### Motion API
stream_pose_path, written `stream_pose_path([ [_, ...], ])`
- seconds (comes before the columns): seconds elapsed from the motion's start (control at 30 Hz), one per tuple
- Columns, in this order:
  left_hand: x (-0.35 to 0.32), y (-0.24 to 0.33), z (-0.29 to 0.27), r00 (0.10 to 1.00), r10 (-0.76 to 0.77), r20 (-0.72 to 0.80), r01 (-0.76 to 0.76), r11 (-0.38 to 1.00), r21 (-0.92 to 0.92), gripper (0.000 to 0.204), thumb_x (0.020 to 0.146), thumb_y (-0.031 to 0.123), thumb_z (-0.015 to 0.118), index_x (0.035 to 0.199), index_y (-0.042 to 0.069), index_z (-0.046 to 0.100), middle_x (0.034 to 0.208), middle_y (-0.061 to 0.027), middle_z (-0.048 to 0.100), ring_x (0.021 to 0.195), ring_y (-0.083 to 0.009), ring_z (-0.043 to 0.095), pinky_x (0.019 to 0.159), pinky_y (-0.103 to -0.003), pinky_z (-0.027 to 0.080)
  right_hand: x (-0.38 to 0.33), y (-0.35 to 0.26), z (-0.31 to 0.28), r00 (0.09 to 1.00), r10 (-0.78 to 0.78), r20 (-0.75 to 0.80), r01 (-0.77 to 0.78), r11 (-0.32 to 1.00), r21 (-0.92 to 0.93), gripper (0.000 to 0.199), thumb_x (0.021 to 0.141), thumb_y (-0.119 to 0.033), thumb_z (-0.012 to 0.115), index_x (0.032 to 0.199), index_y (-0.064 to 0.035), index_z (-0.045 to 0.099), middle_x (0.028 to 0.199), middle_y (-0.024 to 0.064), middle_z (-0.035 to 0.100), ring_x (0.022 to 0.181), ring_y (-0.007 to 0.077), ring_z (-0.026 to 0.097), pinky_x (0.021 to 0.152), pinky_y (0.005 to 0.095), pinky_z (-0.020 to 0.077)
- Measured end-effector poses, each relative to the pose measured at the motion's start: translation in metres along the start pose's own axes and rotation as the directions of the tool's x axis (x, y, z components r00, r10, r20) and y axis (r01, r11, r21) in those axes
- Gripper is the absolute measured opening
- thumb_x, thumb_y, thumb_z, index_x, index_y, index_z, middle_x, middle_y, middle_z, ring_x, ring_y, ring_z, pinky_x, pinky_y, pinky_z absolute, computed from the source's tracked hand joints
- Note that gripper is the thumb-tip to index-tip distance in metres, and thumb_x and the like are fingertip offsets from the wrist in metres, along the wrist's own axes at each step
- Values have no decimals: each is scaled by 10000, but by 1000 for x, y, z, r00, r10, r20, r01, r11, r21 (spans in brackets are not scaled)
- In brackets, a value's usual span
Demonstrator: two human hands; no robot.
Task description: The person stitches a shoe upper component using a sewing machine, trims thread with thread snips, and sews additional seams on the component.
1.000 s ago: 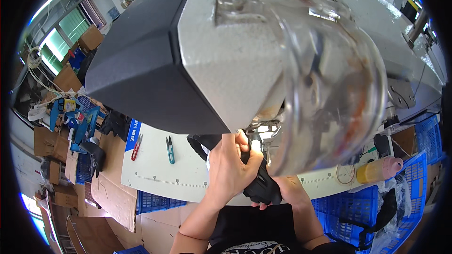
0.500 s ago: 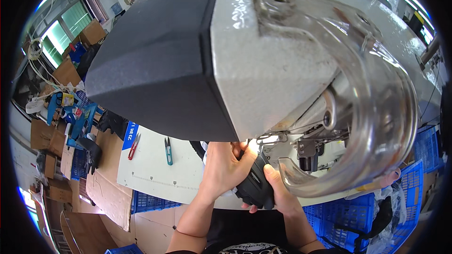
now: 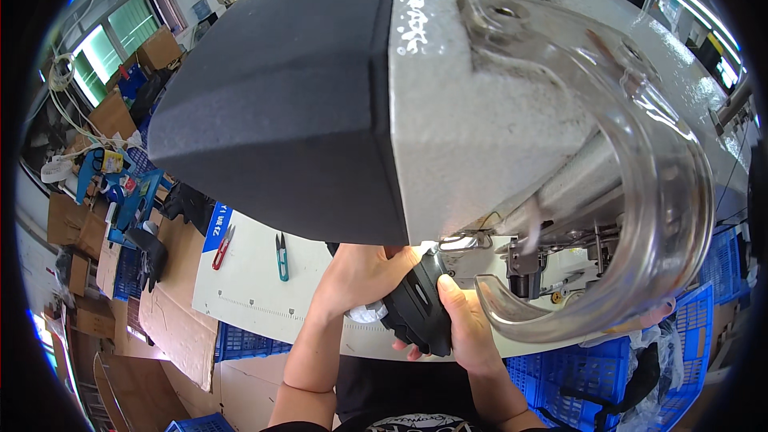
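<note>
Both hands clasp a black padded piece at the near bench edge, under the sewing machine head; left hand cups its top, right hand has a narrow grip on its lower end; fingers sit near the needle, so a slip could catch them; the head looms closer than half a second ago; beyond lie snips.

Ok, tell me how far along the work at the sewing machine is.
Done: cannot tell; no finished pieces show. In hand: left hand and right hand hold a black piece at the sewing machine needle area, behind the clear guard. Left: cannot tell; the seam is hidden.
</note>
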State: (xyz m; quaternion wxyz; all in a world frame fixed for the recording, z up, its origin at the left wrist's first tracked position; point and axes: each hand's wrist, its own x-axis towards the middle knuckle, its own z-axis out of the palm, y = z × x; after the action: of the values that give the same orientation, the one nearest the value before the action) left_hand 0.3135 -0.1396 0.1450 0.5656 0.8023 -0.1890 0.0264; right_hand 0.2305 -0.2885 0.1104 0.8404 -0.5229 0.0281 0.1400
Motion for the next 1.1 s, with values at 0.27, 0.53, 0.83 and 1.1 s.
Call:
stream_pose_path([
  [0.27,5,7,-8,994,96,58,-103,986,131,130,804,46,664,739,-41,591,591,-50,527,555,-104,465,469,-305,375,6,1,-12,998,55,-37,-57,998,-32,576,1002,-455,314,1140,42,570,830,151,680,600,217,688,391,259,525],
  [0.53,10,-6,-12,991,82,103,-82,997,-2,120,738,20,731,756,-47,632,624,-83,599,563,-114,515,486,-317,431,9,4,-12,998,61,-11,-61,998,-6,587,993,-489,326,1146,26,562,835,135,678,612,209,687,407,257,530],
  [0.83,-14,10,-16,998,-6,68,-9,978,210,219,784,68,724,691,-16,544,606,-51,508,571,-84,469,492,-266,364,2,-19,1,987,145,74,-152,982,110,413,1014,-287,314,1154,-2,578,839,185,703,579,207,668,484,252,465],
  [1.1,-68,-14,-22,786,616,42,-557,678,479,257,674,19,675,921,75,630,913,-78,596,865,-286,548,745,-378,449,16,2,-12,958,-79,-277,47,992,-121,440,1000,-279,353,997,57,637,780,127,690,655,171,646,589,268,482],
])
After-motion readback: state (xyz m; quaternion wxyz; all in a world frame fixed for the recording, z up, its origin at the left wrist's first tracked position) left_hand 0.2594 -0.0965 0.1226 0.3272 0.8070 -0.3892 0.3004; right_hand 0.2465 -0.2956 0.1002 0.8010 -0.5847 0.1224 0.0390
